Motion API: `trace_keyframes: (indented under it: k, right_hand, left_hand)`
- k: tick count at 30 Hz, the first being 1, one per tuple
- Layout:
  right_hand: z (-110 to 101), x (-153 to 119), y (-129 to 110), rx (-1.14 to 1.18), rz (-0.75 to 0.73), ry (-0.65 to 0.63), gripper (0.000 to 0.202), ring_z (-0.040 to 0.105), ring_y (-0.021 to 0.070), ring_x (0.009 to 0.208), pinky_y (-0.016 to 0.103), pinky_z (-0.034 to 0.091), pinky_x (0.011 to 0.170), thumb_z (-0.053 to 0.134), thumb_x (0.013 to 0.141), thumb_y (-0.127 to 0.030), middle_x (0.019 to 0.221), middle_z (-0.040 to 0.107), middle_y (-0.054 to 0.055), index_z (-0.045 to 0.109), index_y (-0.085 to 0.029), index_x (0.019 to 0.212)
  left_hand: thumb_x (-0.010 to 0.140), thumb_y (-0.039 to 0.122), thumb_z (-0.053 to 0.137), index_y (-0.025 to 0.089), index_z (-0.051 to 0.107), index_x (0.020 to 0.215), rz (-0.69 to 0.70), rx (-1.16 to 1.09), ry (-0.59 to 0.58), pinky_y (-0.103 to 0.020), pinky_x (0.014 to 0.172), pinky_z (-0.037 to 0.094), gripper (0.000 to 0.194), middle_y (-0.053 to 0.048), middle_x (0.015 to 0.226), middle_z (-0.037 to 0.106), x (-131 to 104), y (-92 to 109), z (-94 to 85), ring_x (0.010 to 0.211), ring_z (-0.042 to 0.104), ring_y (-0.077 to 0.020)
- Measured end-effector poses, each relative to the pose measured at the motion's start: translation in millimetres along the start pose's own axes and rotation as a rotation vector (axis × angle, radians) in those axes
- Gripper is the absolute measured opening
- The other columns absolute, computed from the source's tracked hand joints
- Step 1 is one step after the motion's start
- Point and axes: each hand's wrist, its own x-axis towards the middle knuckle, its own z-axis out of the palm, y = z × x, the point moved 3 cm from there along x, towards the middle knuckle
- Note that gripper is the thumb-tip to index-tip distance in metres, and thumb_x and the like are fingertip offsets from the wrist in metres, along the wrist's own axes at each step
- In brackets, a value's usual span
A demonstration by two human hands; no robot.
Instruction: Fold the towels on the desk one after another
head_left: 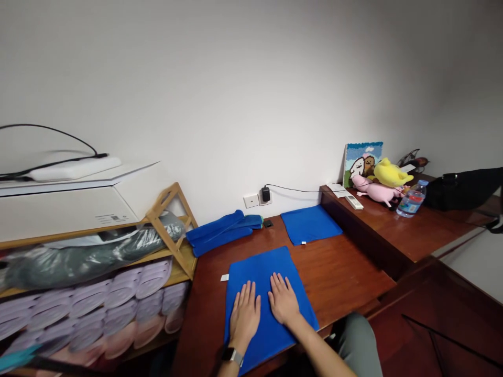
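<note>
Both hands, the left hand (pixel 244 313) and the right hand (pixel 282 300), lie open and flat on a blue cloth (pixel 267 298) spread on the desk (pixel 338 272), holding nothing, while one folded cloth (pixel 310 224) lies behind it and rolled cloths (pixel 222 232) wait by the wall

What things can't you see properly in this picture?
Head view only:
- Flat blue cloth: the left hand and right hand cover part of it.
- Small clear plastic bottle: label too small to read.
- Black bag: cut off by the right edge.
- Pale purple slippers: the row runs past the left edge.
</note>
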Motion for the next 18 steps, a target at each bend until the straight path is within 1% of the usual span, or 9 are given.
trace_keyframes:
  k: [2, 6, 8, 10, 12, 14, 15, 16, 18]
  right_hand:
    - [-7.8, -10.2, 16.3, -0.022, 0.075, -0.027, 0.065, 0.017, 0.0236, 0.164, 0.047, 0.010, 0.134, 0.015, 0.112, -0.042, 0.174, 0.023, 0.007, 0.026, -0.016, 0.170]
    - [-44.3, -20.1, 59.7, -0.085, 0.225, -0.069, 0.066, 0.017, 0.0244, 0.164, 0.047, 0.013, 0.134, 0.019, 0.111, -0.041, 0.175, 0.020, 0.009, 0.025, -0.012, 0.169]
    - [-55.7, -26.5, 65.5, -0.091, 0.263, -0.040, 0.066, 0.018, 0.0252, 0.164, 0.046, 0.015, 0.133, 0.021, 0.110, -0.039, 0.174, 0.022, 0.010, 0.027, -0.009, 0.169]
    - [-55.4, -35.4, 53.2, -0.075, 0.236, 0.030, 0.065, 0.020, 0.0261, 0.163, 0.047, 0.017, 0.133, 0.023, 0.110, -0.037, 0.174, 0.025, 0.011, 0.031, -0.009, 0.167]
    - [-44.2, -45.2, 26.4, -0.041, 0.122, 0.092, 0.063, 0.021, 0.0257, 0.163, 0.046, 0.018, 0.133, 0.024, 0.111, -0.038, 0.173, 0.027, 0.010, 0.033, -0.011, 0.167]
    - [-27.9, -53.8, -1.6, -0.001, -0.005, 0.107, 0.062, 0.024, 0.0246, 0.162, 0.045, 0.019, 0.133, 0.025, 0.112, -0.042, 0.172, 0.031, 0.007, 0.034, -0.016, 0.167]
    - [-20.5, -57.0, -11.3, 0.015, -0.044, 0.098, 0.061, 0.025, 0.0242, 0.162, 0.045, 0.019, 0.133, 0.026, 0.112, -0.044, 0.172, 0.032, 0.007, 0.035, -0.017, 0.167]
    - [-14.9, -59.3, -16.6, 0.026, -0.061, 0.083, 0.061, 0.026, 0.0241, 0.162, 0.046, 0.020, 0.133, 0.026, 0.113, -0.046, 0.171, 0.034, 0.007, 0.035, -0.019, 0.167]
    - [-10.4, -61.5, -12.7, 0.032, -0.055, 0.054, 0.061, 0.027, 0.0243, 0.161, 0.047, 0.020, 0.133, 0.025, 0.113, -0.048, 0.171, 0.035, 0.007, 0.036, -0.020, 0.167]
  left_hand:
    - [0.106, 0.047, 0.024, 0.017, 0.039, 0.164, -0.065, 0.023, -0.005, -0.053, 0.132, 0.027, 0.067, -0.011, 0.171, 0.040, -12.3, -17.0, 0.8, 0.160, 0.034, -0.0288]
    - [0.105, 0.047, 0.024, 0.010, 0.037, 0.164, -0.142, 0.025, -0.004, -0.053, 0.131, 0.029, 0.071, -0.014, 0.170, 0.040, -28.1, -66.1, -10.5, 0.159, 0.037, -0.0301]
    - [0.105, 0.045, 0.023, 0.006, 0.037, 0.163, -0.140, 0.010, 0.026, -0.053, 0.131, 0.031, 0.071, -0.016, 0.169, 0.041, -34.9, -71.3, -18.6, 0.158, 0.039, -0.0301]
    - [0.107, 0.043, 0.022, 0.007, 0.035, 0.164, -0.088, -0.008, 0.093, -0.051, 0.131, 0.031, 0.068, -0.015, 0.170, 0.040, -39.3, -54.9, -25.9, 0.159, 0.038, -0.0281]
    - [0.108, 0.043, 0.024, 0.014, 0.033, 0.165, 0.033, -0.035, 0.131, -0.048, 0.132, 0.030, 0.065, -0.011, 0.171, 0.039, -39.9, -23.2, -29.0, 0.160, 0.035, -0.0253]
    - [0.108, 0.043, 0.027, 0.021, 0.034, 0.165, 0.160, -0.062, 0.104, -0.048, 0.132, 0.030, 0.061, -0.007, 0.171, 0.040, -37.9, 7.9, -26.5, 0.160, 0.035, -0.0235]
    - [0.108, 0.043, 0.027, 0.022, 0.036, 0.165, 0.190, -0.069, 0.074, -0.048, 0.132, 0.031, 0.061, -0.007, 0.171, 0.041, -36.9, 17.6, -23.8, 0.160, 0.035, -0.0235]
    - [0.108, 0.043, 0.027, 0.023, 0.038, 0.164, 0.187, -0.069, 0.044, -0.050, 0.131, 0.032, 0.060, -0.007, 0.170, 0.042, -36.3, 21.5, -20.7, 0.159, 0.037, -0.0240]
    - [0.108, 0.045, 0.028, 0.021, 0.041, 0.163, 0.113, -0.059, 0.001, -0.053, 0.130, 0.033, 0.061, -0.009, 0.169, 0.043, -38.0, 12.5, -15.0, 0.158, 0.038, -0.0262]
